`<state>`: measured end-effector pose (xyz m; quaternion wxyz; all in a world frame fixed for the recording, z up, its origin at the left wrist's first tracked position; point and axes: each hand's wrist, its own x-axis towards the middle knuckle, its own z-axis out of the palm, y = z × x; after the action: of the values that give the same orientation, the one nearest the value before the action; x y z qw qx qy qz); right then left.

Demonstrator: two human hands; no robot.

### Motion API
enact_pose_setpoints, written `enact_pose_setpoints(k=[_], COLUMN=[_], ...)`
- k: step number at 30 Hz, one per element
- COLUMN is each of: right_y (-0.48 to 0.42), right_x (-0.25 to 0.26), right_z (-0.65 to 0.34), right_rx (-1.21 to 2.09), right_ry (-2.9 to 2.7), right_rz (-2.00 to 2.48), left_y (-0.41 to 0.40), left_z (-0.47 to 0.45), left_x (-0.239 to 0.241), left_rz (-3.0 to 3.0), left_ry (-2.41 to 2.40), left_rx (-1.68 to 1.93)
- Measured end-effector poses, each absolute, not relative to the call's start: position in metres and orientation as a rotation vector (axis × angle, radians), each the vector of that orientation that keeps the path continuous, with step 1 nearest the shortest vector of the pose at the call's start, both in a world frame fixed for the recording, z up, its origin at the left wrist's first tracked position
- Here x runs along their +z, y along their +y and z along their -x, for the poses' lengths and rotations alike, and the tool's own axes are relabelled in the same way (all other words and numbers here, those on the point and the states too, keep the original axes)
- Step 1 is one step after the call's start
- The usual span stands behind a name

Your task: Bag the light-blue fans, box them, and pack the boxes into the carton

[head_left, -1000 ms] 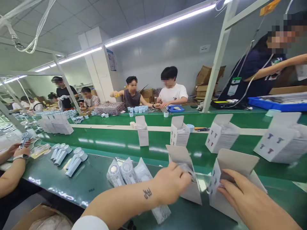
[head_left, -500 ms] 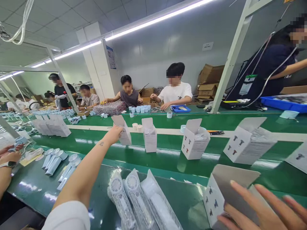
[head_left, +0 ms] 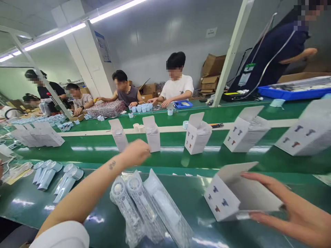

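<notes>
My left hand (head_left: 136, 152) hangs over the green bench with its fingers curled in; no object shows in it. Just behind it on the belt stands a narrow white box (head_left: 119, 136), its flap up. At lower right, my right hand (head_left: 287, 206) grips an open white box (head_left: 222, 198) printed with small device pictures, thumb and fingers at its opening. Between my hands, several light-blue devices in bubble-wrap bags (head_left: 165, 203) lie side by side on the bench.
More filled white boxes (head_left: 198, 136) stand in a row along the green belt (head_left: 170, 160). Unwrapped light-blue devices (head_left: 68, 181) lie at left. Across the belt, co-workers sit by small light-blue parts (head_left: 142, 108). A blue tray (head_left: 292, 92) is at far right.
My left hand has let go of the narrow box on the belt and come back toward the wrapped devices. My right hand has changed from spread fingers to a grip on the open box.
</notes>
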<state>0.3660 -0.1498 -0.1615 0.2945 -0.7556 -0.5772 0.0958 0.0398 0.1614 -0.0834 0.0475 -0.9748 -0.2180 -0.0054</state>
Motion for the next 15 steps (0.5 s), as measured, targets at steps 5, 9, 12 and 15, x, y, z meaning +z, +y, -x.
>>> enact_pose_setpoints(k=[5, 9, 12, 15], right_y=[-0.138, -0.131, -0.128, -0.126], right_x=[-0.144, -0.137, -0.135, -0.134], right_z=[-0.343, -0.319, -0.310, -0.308], right_rx=[0.458, 0.438, 0.497, 0.529], right_ry=[-1.527, -1.430, -1.370, -1.371], right_rz=[2.069, 1.977, 1.869, 1.782], left_y=[0.033, 0.005, 0.008, 0.016], left_z=[-0.097, -0.106, -0.099, -0.081], left_x=[-0.137, -0.169, -0.160, -0.109], left_rz=[2.959, 2.751, 2.746, 2.893], left_ry=[0.342, 0.337, 0.414, 0.189], left_rx=[0.864, 0.953, 0.812, 0.507])
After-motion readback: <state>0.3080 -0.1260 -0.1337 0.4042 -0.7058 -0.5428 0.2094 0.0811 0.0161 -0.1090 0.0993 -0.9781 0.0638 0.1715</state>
